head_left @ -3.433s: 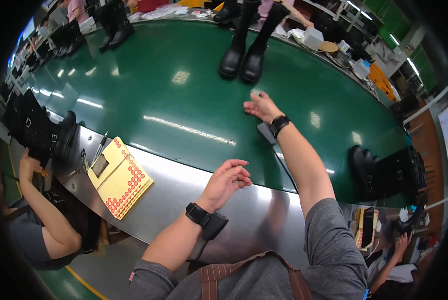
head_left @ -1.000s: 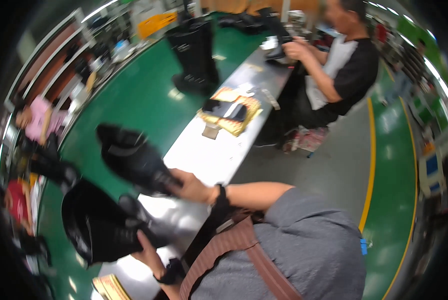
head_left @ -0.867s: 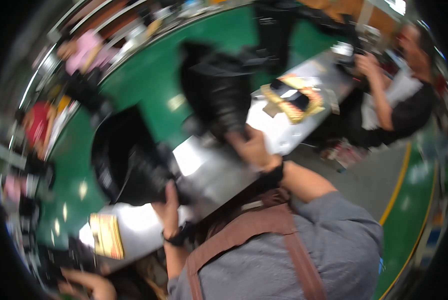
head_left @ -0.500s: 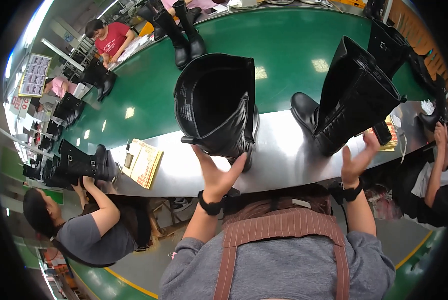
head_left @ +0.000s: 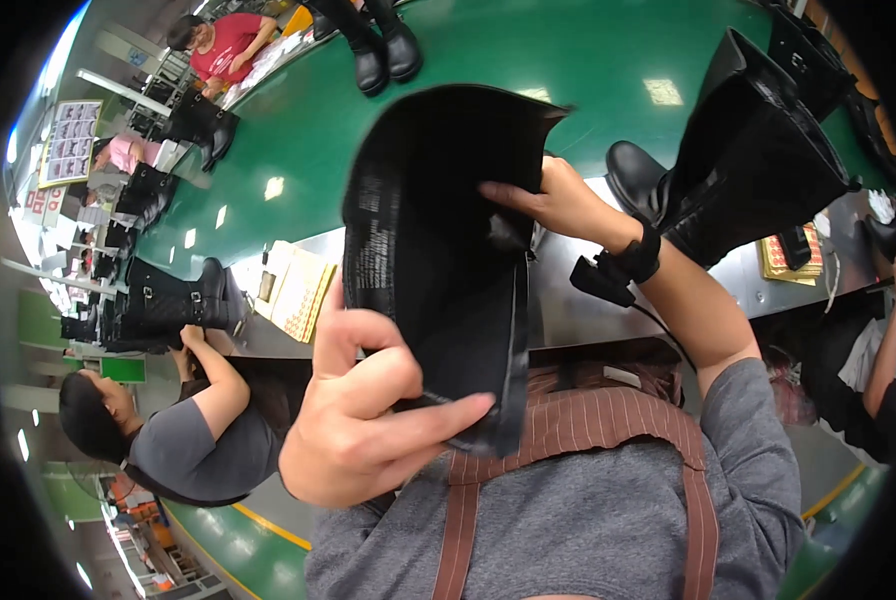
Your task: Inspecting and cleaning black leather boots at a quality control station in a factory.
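A tall black boot [head_left: 448, 250] is right in front of me, its wide shaft opening facing up at me so the dark inner lining shows. At the near left of that opening, my left hand [head_left: 368, 410] grips the shaft edge with bent fingers. My right hand [head_left: 578, 210] holds the right edge of the shaft, thumb on the inside and the other fingers hidden behind the leather. The boot's foot is out of sight beneath the shaft. A second tall black boot [head_left: 748, 160] stands to the right on the metal strip, apart from both hands.
A metal work strip [head_left: 588, 320] runs along the green table [head_left: 528, 50]. Yellow printed pads lie at left [head_left: 298, 290] and right [head_left: 783, 258]. More black boots [head_left: 373, 50] stand at the far side. Co-workers [head_left: 208, 430] sit at left, far left and right.
Both hands have come up from the boot's lower part to its shaft rim, the right hand crossing over from the right. The shaft has spread wider and tipped toward me.
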Demonstrator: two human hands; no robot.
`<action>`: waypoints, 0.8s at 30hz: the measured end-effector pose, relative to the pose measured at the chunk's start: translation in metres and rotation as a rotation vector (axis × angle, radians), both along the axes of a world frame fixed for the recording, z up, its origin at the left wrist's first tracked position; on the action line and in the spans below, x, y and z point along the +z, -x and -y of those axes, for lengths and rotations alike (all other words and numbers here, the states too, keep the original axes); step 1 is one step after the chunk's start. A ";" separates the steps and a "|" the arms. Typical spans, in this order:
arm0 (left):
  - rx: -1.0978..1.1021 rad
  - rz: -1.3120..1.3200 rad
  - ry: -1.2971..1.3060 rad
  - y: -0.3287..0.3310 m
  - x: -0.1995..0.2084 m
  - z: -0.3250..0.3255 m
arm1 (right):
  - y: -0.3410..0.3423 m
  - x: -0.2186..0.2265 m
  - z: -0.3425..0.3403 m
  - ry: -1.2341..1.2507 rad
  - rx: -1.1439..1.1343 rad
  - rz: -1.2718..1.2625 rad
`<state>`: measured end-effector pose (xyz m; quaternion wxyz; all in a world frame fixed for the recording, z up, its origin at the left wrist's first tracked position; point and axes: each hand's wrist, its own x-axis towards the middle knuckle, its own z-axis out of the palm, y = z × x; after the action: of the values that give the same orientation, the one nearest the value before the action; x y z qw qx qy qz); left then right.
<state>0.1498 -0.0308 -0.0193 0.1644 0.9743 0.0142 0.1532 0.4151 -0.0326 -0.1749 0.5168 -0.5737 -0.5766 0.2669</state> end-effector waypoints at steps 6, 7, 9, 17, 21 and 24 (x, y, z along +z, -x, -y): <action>-0.044 0.009 -0.005 0.034 -0.001 -0.021 | 0.009 0.004 -0.008 0.025 0.026 0.133; -0.060 0.019 -0.016 0.034 -0.001 -0.023 | 0.009 0.004 -0.008 -0.029 0.032 0.106; -0.071 0.026 -0.028 0.035 -0.003 -0.026 | 0.010 0.003 -0.009 -0.103 0.033 0.081; 0.046 0.107 0.026 0.025 -0.008 -0.027 | 0.023 0.012 0.000 -0.184 0.087 0.039; 0.058 0.124 0.044 0.019 -0.009 -0.024 | 0.071 0.038 0.014 -0.291 0.020 -0.036; 0.009 0.106 0.004 0.015 -0.007 -0.020 | 0.074 0.030 -0.003 -0.309 -0.081 -0.022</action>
<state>0.1351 -0.0109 -0.0262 0.1662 0.9644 0.0099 0.2055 0.3414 -0.0301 -0.1450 0.6153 -0.5073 -0.5816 0.1605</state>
